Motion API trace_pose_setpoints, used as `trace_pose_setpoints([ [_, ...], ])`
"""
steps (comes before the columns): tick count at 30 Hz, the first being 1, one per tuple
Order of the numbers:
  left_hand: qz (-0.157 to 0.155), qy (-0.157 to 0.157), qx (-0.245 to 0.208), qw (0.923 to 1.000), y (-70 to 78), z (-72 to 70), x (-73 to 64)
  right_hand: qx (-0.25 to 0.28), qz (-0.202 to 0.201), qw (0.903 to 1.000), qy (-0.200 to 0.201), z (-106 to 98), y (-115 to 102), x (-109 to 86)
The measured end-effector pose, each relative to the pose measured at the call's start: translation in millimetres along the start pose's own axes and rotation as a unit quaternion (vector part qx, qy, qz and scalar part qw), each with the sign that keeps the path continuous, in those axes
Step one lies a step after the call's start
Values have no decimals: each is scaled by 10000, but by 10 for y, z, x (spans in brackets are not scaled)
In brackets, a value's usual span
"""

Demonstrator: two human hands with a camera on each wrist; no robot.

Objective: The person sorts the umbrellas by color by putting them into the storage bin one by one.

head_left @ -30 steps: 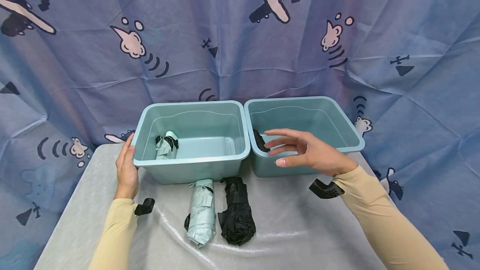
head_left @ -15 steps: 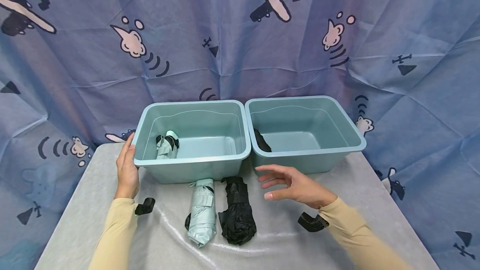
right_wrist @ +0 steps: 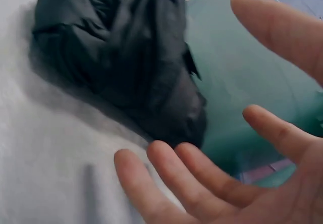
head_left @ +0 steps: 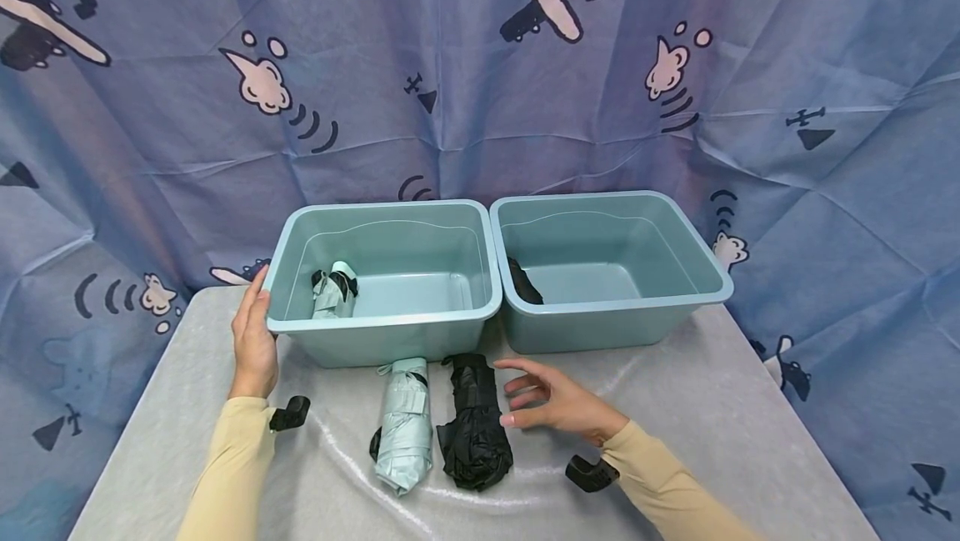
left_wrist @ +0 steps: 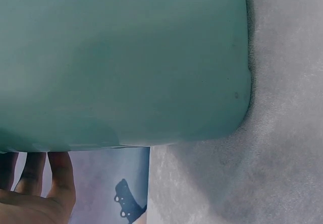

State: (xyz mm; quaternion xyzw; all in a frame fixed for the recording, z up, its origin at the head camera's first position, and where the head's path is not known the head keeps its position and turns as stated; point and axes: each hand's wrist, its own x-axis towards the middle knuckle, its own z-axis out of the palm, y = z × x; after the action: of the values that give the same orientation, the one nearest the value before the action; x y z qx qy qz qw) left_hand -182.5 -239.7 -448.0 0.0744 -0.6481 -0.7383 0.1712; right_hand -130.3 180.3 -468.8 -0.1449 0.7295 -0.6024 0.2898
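Observation:
My left hand [head_left: 255,348] rests with extended fingers against the left end of the left teal bin [head_left: 382,326]; in the left wrist view its fingertips meet the bin's wall [left_wrist: 126,72]. Beside a folded black umbrella [head_left: 474,433] is my right hand [head_left: 558,402], fingers spread and loosely bent, holding nothing. The right wrist view has the black umbrella [right_wrist: 121,57] just past those fingertips. Left of it lies a folded pale mint umbrella [head_left: 405,428]. Another mint umbrella with black parts [head_left: 334,293] is inside the left bin.
The right teal bin [head_left: 611,304] stands beside the left one, with a black item [head_left: 522,283] at its left inner side. A pale grey cloth [head_left: 337,499] covers the table. Behind hangs a blue curtain [head_left: 480,82] printed with planes.
My right hand has come from over the right bin's front rim, down and to the left, to beside the black umbrella. The left hand has stayed on the left bin.

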Motion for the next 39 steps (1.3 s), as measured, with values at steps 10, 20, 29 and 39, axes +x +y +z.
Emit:
trace_pose_setpoints([
  [10,-9,-26,-11,10000,1,5,0,-431,286,9983,264,249,43,126],
  [20,8,15,-61,10000,-2,9,8,-930,130,9955,107,373,37,246],
  [29,13,37,0,10000,-4,3,-3,-949,459,9944,14,400,16,368],
  [39,-18,9,-7,10000,-1,8,0,-352,542,9979,105,466,20,415],
])
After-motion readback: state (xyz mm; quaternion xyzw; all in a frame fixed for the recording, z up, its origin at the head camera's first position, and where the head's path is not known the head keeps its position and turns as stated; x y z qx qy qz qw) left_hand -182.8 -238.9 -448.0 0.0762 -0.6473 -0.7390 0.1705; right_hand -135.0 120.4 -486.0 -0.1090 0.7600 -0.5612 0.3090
